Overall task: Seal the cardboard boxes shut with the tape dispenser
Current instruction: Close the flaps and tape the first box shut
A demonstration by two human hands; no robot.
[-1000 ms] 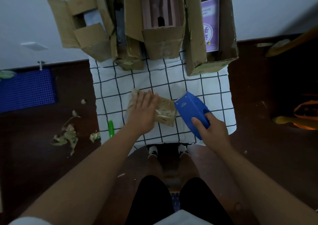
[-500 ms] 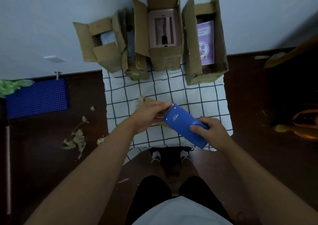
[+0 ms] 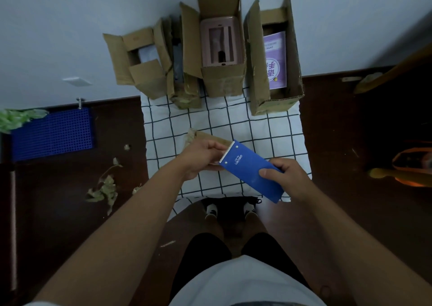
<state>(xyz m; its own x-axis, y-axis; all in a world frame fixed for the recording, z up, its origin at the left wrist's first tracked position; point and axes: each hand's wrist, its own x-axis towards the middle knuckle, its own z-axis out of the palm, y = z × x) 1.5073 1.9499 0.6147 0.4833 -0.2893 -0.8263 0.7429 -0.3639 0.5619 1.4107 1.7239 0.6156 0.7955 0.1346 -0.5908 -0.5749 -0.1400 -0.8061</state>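
My right hand (image 3: 284, 177) grips the rear of a blue tape dispenser (image 3: 250, 170), which I hold above the checked cloth. Its toothed metal blade points up and left. My left hand (image 3: 202, 157) has its fingers curled at that blade end, pinching there; any tape between them is too thin to make out. A small flat cardboard box (image 3: 211, 138) lies on the cloth just behind my left hand, mostly hidden by it. Three open cardboard boxes stand at the wall: a left box (image 3: 142, 72), a middle box (image 3: 222, 81) with a pink item, a right box (image 3: 275, 100) with a purple booklet.
The white checked cloth (image 3: 247, 128) lies on a dark floor. A blue perforated mat (image 3: 52, 134) sits at the left, with dry leaves (image 3: 104, 187) scattered near it. An orange and yellow object (image 3: 406, 167) sits at the right edge. My feet (image 3: 230, 210) stand at the cloth's near edge.
My left hand has lifted off the small box and come to the dispenser's blade end. My right hand has raised and turned the dispenser leftward. The camera has tilted upward.
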